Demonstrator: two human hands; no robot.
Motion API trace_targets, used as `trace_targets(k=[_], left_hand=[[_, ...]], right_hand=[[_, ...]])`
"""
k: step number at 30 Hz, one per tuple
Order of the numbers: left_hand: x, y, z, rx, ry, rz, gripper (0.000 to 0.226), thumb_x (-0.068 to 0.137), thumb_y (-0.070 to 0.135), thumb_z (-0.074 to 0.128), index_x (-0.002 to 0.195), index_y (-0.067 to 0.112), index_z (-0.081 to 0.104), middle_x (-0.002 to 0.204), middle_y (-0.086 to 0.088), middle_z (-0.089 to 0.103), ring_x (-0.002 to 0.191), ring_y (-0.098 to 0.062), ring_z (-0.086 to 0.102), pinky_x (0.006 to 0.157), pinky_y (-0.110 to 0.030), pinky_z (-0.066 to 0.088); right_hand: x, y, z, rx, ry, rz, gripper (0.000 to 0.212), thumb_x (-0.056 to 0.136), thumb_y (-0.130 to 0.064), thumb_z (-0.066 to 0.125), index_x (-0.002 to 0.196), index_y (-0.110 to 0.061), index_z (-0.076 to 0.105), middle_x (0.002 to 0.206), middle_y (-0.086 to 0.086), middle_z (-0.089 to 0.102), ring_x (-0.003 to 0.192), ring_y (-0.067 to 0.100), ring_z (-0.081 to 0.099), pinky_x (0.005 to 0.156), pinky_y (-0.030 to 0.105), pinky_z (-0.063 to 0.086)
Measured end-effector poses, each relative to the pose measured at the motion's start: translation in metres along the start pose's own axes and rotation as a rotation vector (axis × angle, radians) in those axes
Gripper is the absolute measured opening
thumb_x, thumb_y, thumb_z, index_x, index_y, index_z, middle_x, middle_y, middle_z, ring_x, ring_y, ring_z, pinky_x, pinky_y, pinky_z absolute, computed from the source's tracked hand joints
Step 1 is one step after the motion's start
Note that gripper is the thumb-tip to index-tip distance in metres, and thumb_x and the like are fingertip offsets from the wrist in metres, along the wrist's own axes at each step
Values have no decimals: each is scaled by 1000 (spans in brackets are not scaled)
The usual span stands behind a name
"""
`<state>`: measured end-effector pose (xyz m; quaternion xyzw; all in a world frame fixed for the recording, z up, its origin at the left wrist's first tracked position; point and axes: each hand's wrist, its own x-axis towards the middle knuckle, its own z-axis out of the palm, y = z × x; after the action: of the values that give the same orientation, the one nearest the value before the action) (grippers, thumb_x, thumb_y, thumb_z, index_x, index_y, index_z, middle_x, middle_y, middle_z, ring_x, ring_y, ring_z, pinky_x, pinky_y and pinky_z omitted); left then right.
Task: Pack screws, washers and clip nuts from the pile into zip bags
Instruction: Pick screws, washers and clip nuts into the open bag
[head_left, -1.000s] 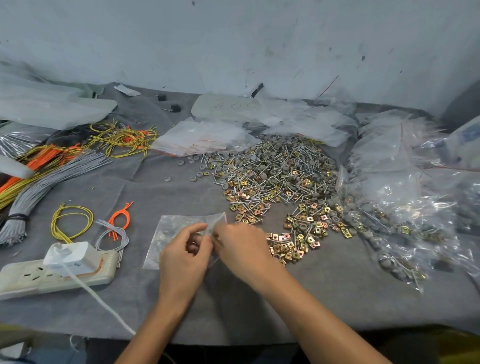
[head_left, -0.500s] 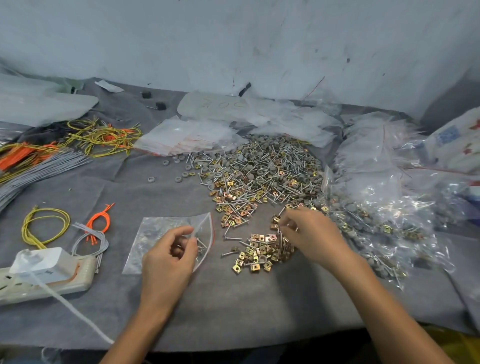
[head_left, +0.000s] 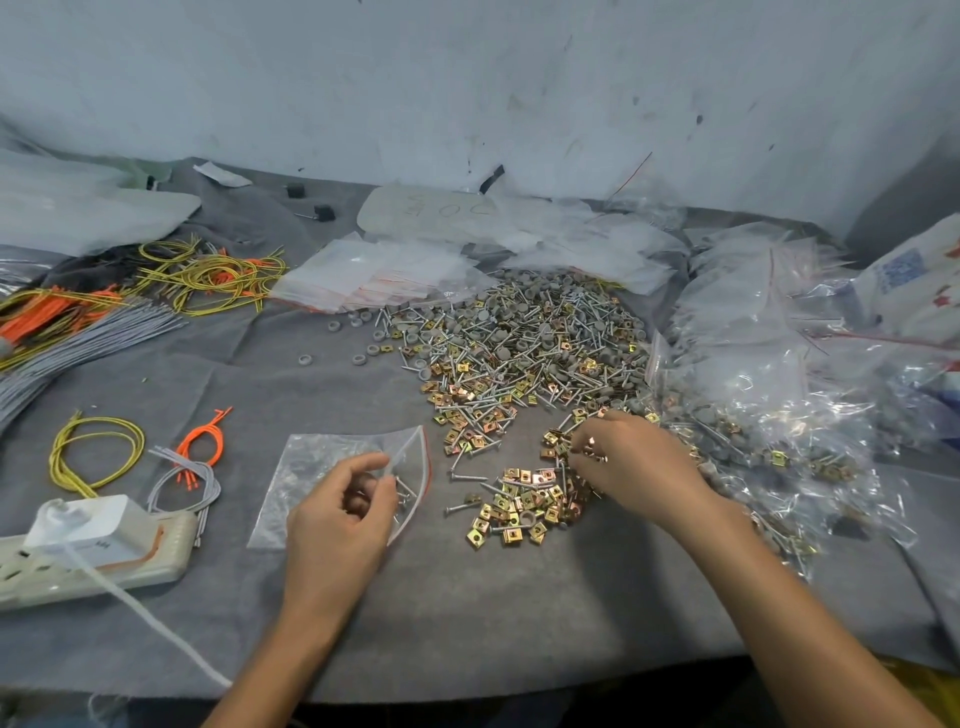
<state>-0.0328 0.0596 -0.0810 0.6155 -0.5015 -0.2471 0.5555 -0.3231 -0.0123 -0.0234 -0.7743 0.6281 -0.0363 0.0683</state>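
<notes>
Zip bag (head_left: 322, 467): thin, limp, slippery film, lying flat on the grey cloth (head_left: 467, 613) by your left hand (head_left: 337, 514); take it at the stiffer red-lined mouth. Your left fingers (head_left: 382, 461) are curled and pinch that mouth apart, with a few screws (head_left: 404, 491) already inside. Clip nuts (head_left: 519, 506): small, hard, sharp-edged and light, spread at the near edge of the pile (head_left: 519, 353); pinch them singly. Your right hand (head_left: 631, 462) is curled down onto them, fingertips among the metal; whether it grips one cannot be told.
</notes>
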Motion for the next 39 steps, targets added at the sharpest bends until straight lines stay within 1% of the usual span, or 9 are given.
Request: trace_targets(k=[4, 11, 16, 20, 23, 32, 34, 37, 39], left_hand=[[1, 0, 0, -1, 4, -10, 22, 87, 8, 73, 97, 28, 72, 72, 11, 63, 61, -7, 54, 60, -15, 47], [0, 1, 0, -7, 5, -5, 23, 87, 7, 73, 96, 29, 72, 73, 11, 64, 61, -7, 55, 60, -13, 46], [0, 0, 0, 0, 0, -2, 23, 87, 9, 73, 96, 30, 72, 73, 11, 64, 61, -7, 56, 59, -13, 46], [1, -1, 0, 10, 2, 5, 24, 87, 8, 73, 97, 29, 71, 74, 9, 66, 61, -7, 57, 61, -14, 48], [1, -3, -1, 12, 8, 0, 25, 87, 6, 72, 97, 28, 71, 75, 8, 68, 62, -8, 60, 62, -14, 49], [1, -8, 1, -32, 27, -17, 27, 86, 5, 74, 95, 31, 72, 77, 6, 68, 61, -6, 59, 59, -13, 48], [2, -9, 0, -39, 27, -25, 29, 86, 6, 74, 95, 33, 72, 76, 6, 69, 62, -6, 61, 59, -13, 49], [1, -10, 0, -47, 13, -25, 30, 87, 7, 74, 95, 35, 72, 75, 7, 68, 60, -5, 61, 59, -12, 49], [1, -10, -1, -58, 0, -30, 30, 86, 9, 75, 95, 38, 72, 74, 7, 68, 59, -5, 60, 59, -12, 49]], right_hand=[[6, -2, 4, -32, 11, 11, 10, 99, -41, 54, 96, -33, 60, 95, -16, 52, 90, 12, 56, 58, 26, 36], [1, -2, 0, 23, 59, 27, 10, 101, -36, 52, 93, -31, 55, 94, -16, 52, 91, 11, 56, 71, 31, 46], [-17, -56, -5, 387, 162, -85, 8, 98, -39, 59, 96, -34, 66, 86, -19, 59, 81, -4, 55, 68, 20, 42], [-24, -121, 12, 494, 93, -248, 12, 95, -37, 61, 98, -28, 68, 86, -12, 58, 86, 10, 57, 80, 33, 47], [-21, -147, 23, 441, 100, -286, 15, 95, -38, 56, 102, -29, 66, 95, -9, 59, 93, 18, 59, 78, 37, 47], [-6, -143, 32, 303, 58, -345, 28, 99, -45, 53, 121, -31, 64, 106, -2, 69, 101, 25, 63, 80, 40, 51], [-3, -135, 24, 388, 69, -303, 27, 97, -45, 55, 121, -34, 64, 100, -10, 69, 93, 17, 62, 78, 37, 51], [16, -108, 7, 426, 114, -191, 15, 97, -39, 58, 106, -33, 69, 65, -21, 56, 59, -2, 50, 60, 28, 43], [38, -82, -7, 399, 155, -101, 9, 98, -32, 60, 97, -32, 69, 67, -20, 57, 56, -5, 51, 54, 22, 43]])
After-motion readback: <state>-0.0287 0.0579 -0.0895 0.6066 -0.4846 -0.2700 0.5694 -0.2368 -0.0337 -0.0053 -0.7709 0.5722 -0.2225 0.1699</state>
